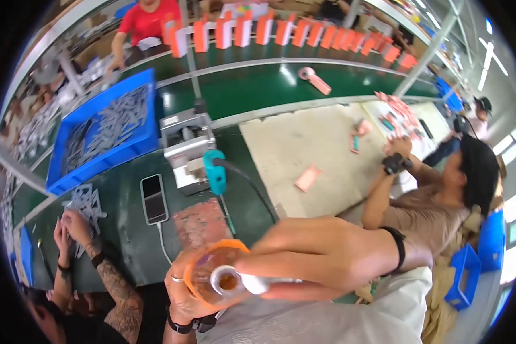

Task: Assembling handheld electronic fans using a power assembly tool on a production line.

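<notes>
Low in the middle, a clear plastic bottle with an orange label (203, 274) stands in the grip of my left hand (180, 289), whose fingers curl round its side. Its mouth is uncapped, and brownish liquid shows through the neck. Just right of the mouth, my right hand (327, 252) pinches a white bottle cap (254, 284) between thumb and fingers; the hand is slightly blurred. Beyond the bottle lies a worn pink mat (200, 222). A teal-handled electric screwdriver (215, 172) hangs its bit down beside the mat, against a grey metal machine (187, 146).
A white-cased phone (154, 199) with a cable lies left of the mat. Behind it sits a blue crate (106, 163) of grey strips. Co-workers sit at left and right. A pink handheld fan (315, 81) lies on the green belt, before a row of orange-and-white boxes (264, 28).
</notes>
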Demonstrator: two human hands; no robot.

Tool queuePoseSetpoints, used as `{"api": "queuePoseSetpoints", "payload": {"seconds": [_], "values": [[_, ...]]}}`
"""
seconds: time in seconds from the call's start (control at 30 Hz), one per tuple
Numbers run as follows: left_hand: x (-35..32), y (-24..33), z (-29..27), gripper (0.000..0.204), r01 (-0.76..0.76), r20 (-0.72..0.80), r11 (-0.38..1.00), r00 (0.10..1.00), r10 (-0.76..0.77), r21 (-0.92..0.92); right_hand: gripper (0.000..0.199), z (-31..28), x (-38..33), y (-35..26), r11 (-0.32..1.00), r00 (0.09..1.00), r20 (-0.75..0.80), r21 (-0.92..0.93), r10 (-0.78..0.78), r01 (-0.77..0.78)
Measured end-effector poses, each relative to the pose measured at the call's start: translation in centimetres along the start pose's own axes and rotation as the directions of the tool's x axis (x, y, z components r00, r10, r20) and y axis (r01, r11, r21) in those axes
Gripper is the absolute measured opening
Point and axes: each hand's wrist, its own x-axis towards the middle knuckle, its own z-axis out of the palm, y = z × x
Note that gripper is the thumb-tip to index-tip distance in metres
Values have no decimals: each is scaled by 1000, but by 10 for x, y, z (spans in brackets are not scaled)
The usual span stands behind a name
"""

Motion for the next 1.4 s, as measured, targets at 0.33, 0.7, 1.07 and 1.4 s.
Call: {"api": "queuePoseSetpoints", "payload": {"seconds": [0.33,0.7,1.07,1.4], "values": [[-11,-17,-5,86,85,230,994,968,-99,69,44,7,8,9,985,994,105,-173,19,-1],[-14,-29,-13,79,308,277,943,924,-265,-126,22,5,20,21,992,966,257,-125,4,29],[-8,-29,-12,72,264,303,961,925,-228,-85,29,3,21,25,995,934,352,-97,58,-25],[-5,-29,-8,77,317,368,937,897,-246,-146,32,12,16,30,971,911,377,-221,166,-85]]}}
